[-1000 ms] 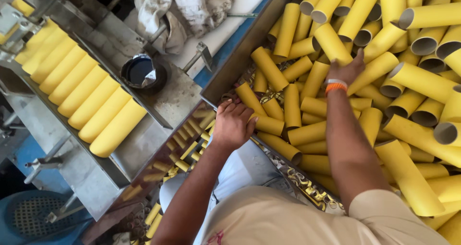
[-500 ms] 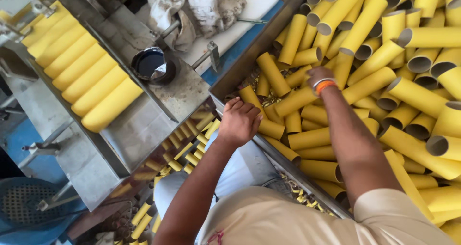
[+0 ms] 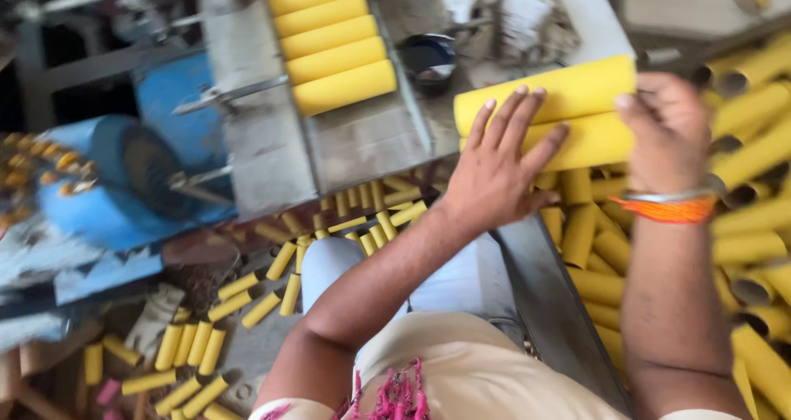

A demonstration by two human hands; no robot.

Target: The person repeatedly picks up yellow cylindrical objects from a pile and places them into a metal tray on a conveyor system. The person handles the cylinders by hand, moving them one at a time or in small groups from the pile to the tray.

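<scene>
Yellow cardboard tubes (image 3: pixel 568 115), two long ones stacked side by side, are held between both hands just right of the view's centre, lying nearly level with a slight rise toward 2 o'clock. The left hand (image 3: pixel 498 169) lies flat against the tubes' near side, fingers spread and straight, palm pressing rather than wrapping. The right hand (image 3: pixel 671 132) curls around the tubes' right end, fingers bent over the ends, with an orange and silver bangle (image 3: pixel 669 206) on the wrist below. At 12 o'clock a grey metal tray (image 3: pixel 354 140) holds a row of matching tubes (image 3: pixel 329 41) laid parallel, touching each other. Just right of that row sits a small dark bowl (image 3: pixel 428 58), and beyond it a crumpled pale rag (image 3: pixel 511 16). From 2 to 5 o'clock a heap of loose yellow tubes (image 3: pixel 758 222) fills a bin. At 7 to 8 o'clock short yellow tube pieces (image 3: pixel 247 305) litter the floor, near a blue machine part (image 3: pixel 124 181) at 9 o'clock
</scene>
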